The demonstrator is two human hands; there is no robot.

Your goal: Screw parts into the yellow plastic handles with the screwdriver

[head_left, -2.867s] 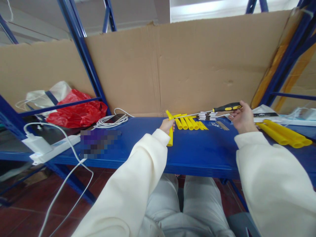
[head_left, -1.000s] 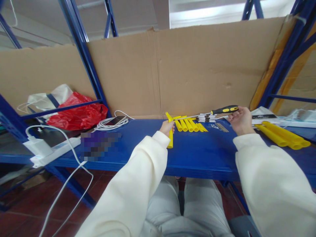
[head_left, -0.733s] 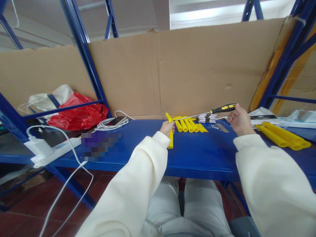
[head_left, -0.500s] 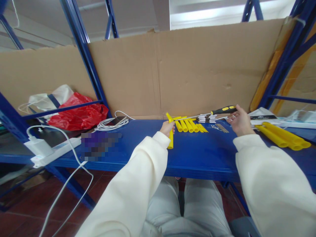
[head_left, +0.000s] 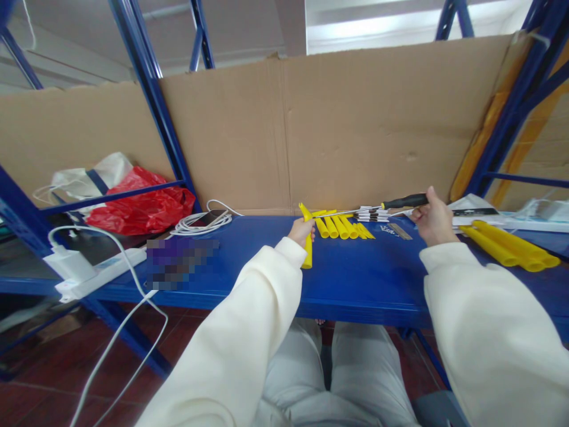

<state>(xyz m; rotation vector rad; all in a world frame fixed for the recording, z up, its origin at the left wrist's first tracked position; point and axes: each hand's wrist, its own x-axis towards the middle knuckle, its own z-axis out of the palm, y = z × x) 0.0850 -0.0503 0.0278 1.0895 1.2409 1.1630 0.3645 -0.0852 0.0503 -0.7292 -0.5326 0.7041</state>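
My left hand (head_left: 301, 230) is closed around a yellow plastic handle (head_left: 307, 256), a hollow tube with a narrower forked top, held upright over the blue shelf. In my right hand (head_left: 432, 220) is a screwdriver (head_left: 404, 202) with a black and yellow grip, gripped at its back end. Its long metal shaft runs left, nearly level, and the tip meets the yellow handle just at my left fingers; whether it sits in a screw there is too small to tell. Several more yellow handles (head_left: 339, 227) lie in a row behind, below the shaft.
Small screws (head_left: 387, 229) and a flat metal piece (head_left: 400, 231) lie near my right hand. Black-and-white pieces (head_left: 370, 214) are stacked by the cardboard wall (head_left: 355, 130). Larger yellow tubes (head_left: 511, 244) lie right. A coiled white cable (head_left: 202, 225), power strip (head_left: 100, 276) and red bag (head_left: 144, 201) are left.
The screwdriver's grip has turned about its long axis, from showing yellow patches to showing mostly black. My right fingers have shifted slightly on it; my left hand stays in place.
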